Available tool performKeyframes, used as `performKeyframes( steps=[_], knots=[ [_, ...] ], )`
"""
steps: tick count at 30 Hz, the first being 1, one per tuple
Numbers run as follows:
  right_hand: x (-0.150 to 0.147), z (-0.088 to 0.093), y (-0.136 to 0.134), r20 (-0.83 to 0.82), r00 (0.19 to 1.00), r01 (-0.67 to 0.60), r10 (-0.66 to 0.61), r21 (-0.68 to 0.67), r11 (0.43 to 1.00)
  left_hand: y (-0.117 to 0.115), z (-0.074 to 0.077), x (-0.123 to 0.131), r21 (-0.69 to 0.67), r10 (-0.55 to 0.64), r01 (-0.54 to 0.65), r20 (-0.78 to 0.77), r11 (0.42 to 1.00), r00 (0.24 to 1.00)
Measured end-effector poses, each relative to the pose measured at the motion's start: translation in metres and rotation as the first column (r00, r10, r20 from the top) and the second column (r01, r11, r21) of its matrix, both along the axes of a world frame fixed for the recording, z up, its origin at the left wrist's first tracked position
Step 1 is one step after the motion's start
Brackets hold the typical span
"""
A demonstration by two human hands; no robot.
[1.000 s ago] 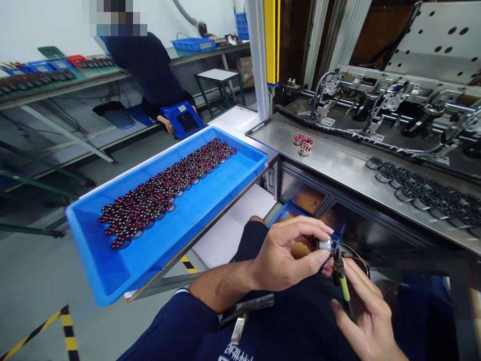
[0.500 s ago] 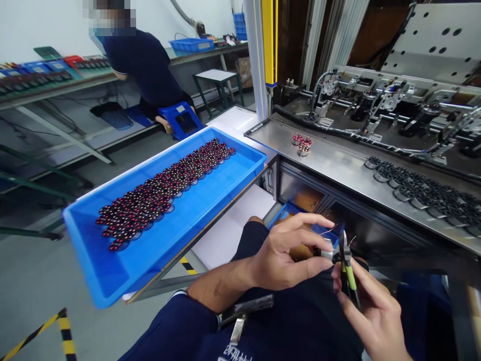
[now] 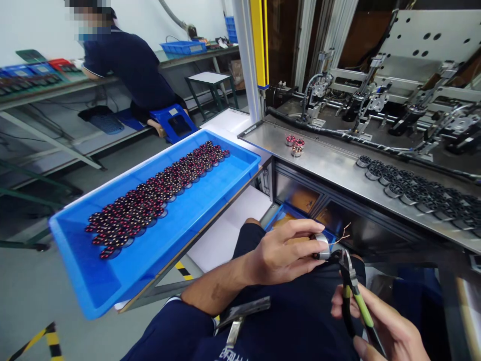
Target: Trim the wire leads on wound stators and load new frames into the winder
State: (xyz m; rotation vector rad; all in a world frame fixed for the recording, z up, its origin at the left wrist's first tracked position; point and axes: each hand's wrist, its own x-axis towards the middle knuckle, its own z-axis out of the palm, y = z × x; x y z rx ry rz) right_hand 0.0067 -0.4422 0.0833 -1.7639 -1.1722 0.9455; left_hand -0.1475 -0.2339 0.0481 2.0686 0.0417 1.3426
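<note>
My left hand (image 3: 280,253) pinches a small silver motor part (image 3: 322,245) over my lap, and thin copper wires (image 3: 342,233) stick out of its right side. My right hand (image 3: 391,333) grips the green and black handles of small cutting pliers (image 3: 353,291), whose jaws touch the part at the wires. To the left, a blue tray (image 3: 210,200) holds several rows of dark red wound coils (image 3: 158,193).
A steel machine shelf (image 3: 330,165) runs across the right, with three wound parts (image 3: 294,145) and a row of several dark ring parts (image 3: 421,193) on it. Machine fixtures stand behind. Another person in dark blue (image 3: 128,65) sits at a far bench. Metal tongs (image 3: 244,313) lie on my lap.
The pliers have tilted so the handles slant down to the right, and my right hand has slid lower. The copper wires now stick out clearly. My view has shifted a little.
</note>
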Motion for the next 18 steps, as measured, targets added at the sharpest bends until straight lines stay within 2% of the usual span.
performKeyframes(
  steps=[7,12,18],
  knots=[
    [-0.006,0.01,0.011,-0.095,0.994,-0.058,0.059,0.012,0.998,0.001,0.002,0.001,0.012,0.002,-0.003,0.058,1.0,0.998],
    [-0.008,0.012,0.016,-0.131,0.991,-0.043,0.039,-0.031,0.999,0.0,0.002,0.001,-0.048,-0.041,0.047,0.113,0.998,0.993],
    [-0.012,0.015,0.023,-0.178,0.984,-0.019,0.022,0.016,1.0,0.0,0.001,0.001,-0.075,-0.051,0.059,0.11,0.995,0.993]
  ],
)
